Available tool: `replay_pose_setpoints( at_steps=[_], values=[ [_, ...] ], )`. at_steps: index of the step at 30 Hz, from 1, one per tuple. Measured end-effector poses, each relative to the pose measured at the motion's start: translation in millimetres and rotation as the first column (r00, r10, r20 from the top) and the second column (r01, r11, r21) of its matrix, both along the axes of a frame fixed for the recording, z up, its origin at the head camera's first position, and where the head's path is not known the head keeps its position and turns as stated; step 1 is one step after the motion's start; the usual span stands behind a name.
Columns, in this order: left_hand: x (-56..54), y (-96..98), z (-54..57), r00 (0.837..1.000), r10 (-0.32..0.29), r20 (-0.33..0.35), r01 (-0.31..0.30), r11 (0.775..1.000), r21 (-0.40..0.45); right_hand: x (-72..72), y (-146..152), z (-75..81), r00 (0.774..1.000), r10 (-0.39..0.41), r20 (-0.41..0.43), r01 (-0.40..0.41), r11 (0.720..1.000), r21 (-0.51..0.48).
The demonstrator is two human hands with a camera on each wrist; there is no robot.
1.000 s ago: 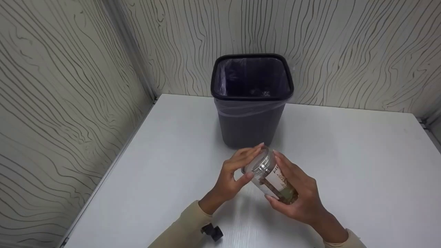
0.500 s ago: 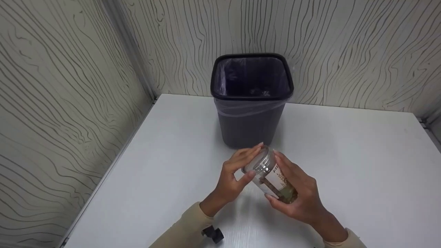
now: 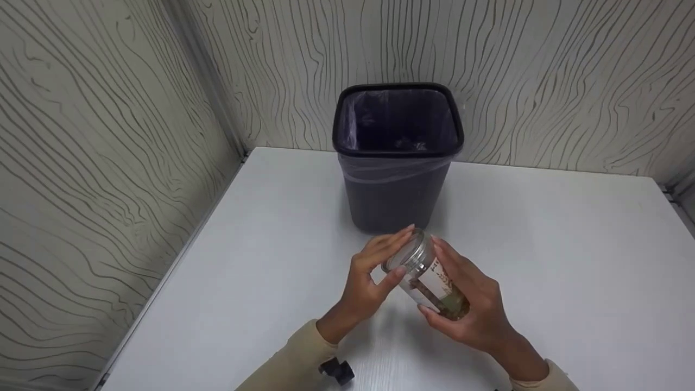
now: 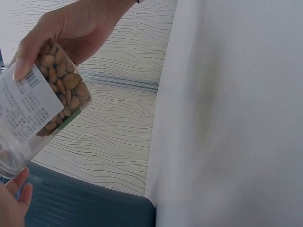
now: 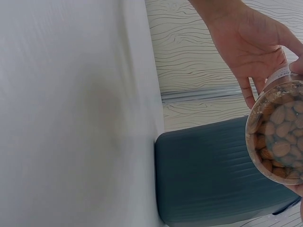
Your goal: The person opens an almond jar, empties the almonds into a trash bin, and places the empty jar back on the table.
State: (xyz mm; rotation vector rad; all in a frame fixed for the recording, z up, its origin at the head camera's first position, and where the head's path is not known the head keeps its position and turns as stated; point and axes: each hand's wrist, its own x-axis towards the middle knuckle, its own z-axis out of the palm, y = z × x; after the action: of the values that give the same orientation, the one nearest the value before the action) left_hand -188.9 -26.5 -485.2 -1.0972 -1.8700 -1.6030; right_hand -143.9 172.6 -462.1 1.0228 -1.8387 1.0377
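A clear plastic jar (image 3: 429, 288) of almonds (image 5: 281, 137) is held tilted above the table, its lid end up and to the left. My right hand (image 3: 478, 309) grips the jar's body, thumb below and fingers along the far side. My left hand (image 3: 366, 279) spans the lid (image 3: 407, 258), thumb on the near edge and fingers reaching over to the far edge. A printed white label (image 4: 31, 104) shows in the left wrist view, with the almonds behind clear plastic. The right wrist view looks at the round base; the lid is hidden there.
A dark bin (image 3: 396, 190) with a clear liner stands on the white table (image 3: 260, 244), just beyond the jar. Wood-grain patterned panels (image 3: 288, 70) rise behind and at the left. A small black device (image 3: 337, 371) sits by the left sleeve.
My left thumb has slid slightly up and right along the lid's edge. The right hand and the jar stay nearly in place.
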Motion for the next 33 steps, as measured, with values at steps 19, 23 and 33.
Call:
replay_pose_setpoints(
  at_steps=[19, 23, 33],
  values=[
    [5.2, 1.4, 2.6, 0.997, 0.065, 0.045, -0.063, 0.998, -0.027, 0.7, -1.1, 3.4, 1.000, 0.004, -0.013, -0.004, 1.000, -0.008],
    [6.4, 1.6, 3.0, 0.995, 0.074, 0.062, -0.072, 0.997, -0.030, 0.0, -0.6, 2.2, 1.000, 0.000, -0.013, 0.000, 1.000, -0.003],
    [7.6, 1.4, 3.6, 0.993, 0.080, 0.082, -0.077, 0.996, -0.039, -4.1, 3.8, -7.4, 1.000, -0.025, -0.006, 0.025, 1.000, 0.019]
  ],
)
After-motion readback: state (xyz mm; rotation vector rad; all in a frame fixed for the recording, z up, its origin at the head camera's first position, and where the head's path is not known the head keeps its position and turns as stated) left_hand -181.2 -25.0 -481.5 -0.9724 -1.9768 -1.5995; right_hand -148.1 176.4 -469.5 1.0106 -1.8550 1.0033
